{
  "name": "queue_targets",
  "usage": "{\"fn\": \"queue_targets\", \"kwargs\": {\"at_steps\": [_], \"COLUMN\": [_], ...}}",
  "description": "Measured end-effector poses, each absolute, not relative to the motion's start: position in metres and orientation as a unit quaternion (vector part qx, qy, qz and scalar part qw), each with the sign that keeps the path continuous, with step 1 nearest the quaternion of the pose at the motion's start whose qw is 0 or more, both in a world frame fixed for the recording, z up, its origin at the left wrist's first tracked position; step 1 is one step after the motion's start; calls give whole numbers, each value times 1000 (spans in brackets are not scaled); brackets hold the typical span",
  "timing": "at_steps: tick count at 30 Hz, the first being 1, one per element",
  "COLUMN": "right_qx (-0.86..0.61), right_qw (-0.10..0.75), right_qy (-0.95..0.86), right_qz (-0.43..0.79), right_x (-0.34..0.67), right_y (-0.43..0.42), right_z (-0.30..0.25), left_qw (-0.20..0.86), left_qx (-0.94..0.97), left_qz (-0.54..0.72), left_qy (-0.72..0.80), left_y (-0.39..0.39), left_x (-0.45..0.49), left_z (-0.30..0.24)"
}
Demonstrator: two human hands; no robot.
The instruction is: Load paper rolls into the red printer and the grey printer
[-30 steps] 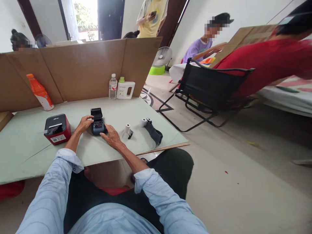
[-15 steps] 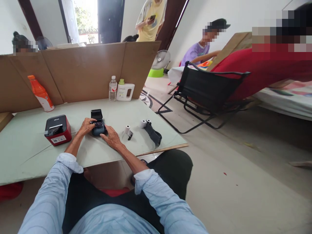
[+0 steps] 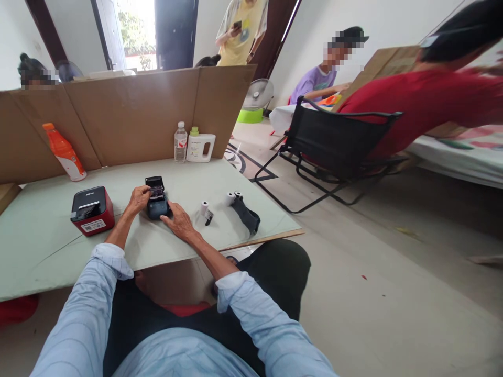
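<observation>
A small dark blue label printer point(image 3: 157, 201) with its lid raised sits on the pale green tabletop point(image 3: 47, 246). My left hand point(image 3: 137, 199) curls against its left side, fingers reaching into the open compartment. My right hand point(image 3: 178, 221) rests on the table at its front right corner, fingers touching the printer's body. Just right of my hands lie a small white paper roll point(image 3: 204, 207), another white roll point(image 3: 230, 198) and a dark grey strap-like piece point(image 3: 247, 215). A red and black label printer point(image 3: 91, 210) stands to the left.
A cardboard screen point(image 3: 129, 112) walls the table's back. An orange bottle point(image 3: 64, 152), a water bottle point(image 3: 180, 142) and a white jug point(image 3: 200, 145) stand along it. A black folding chair point(image 3: 338, 146) holds a person in red. Other people sit and stand beyond.
My left fingers have shifted up from the printer's side into its open compartment. My right hand has stayed at the front corner. The person in red has leaned a little.
</observation>
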State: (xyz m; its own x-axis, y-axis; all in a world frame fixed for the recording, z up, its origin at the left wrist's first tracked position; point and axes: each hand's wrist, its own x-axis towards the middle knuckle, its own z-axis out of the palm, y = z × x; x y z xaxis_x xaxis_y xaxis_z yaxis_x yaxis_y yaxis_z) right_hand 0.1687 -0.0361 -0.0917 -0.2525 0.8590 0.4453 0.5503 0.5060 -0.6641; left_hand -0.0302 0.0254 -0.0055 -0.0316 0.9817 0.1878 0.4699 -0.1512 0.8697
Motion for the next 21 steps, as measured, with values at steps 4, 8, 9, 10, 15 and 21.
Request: {"fn": "queue_targets", "kwargs": {"at_steps": [4, 8, 9, 10, 15, 21], "right_qx": [-449, -443, -448, -451, -429, -410], "right_qw": [422, 459, 470, 481, 531, 587], "right_qy": [-761, -735, -722, -709, -668, -614], "right_qz": [202, 230, 239, 248, 297, 331], "right_x": [169, 170, 170, 169, 169, 188], "right_y": [-36, -37, -37, -38, -44, -61], "right_z": [-90, -84, -81, -77, -55, -48], "left_qw": [277, 259, 253, 248, 245, 358], "left_qx": [637, 671, 685, 700, 759, 774], "left_qz": [441, 433, 424, 413, 349, 322], "left_qy": [569, 544, 535, 527, 493, 411], "left_y": [20, 10, 6, 2, -24, -52], "left_x": [-31, -27, -25, -23, -9, 12], "left_z": [5, 19, 22, 25, 34, 33]}}
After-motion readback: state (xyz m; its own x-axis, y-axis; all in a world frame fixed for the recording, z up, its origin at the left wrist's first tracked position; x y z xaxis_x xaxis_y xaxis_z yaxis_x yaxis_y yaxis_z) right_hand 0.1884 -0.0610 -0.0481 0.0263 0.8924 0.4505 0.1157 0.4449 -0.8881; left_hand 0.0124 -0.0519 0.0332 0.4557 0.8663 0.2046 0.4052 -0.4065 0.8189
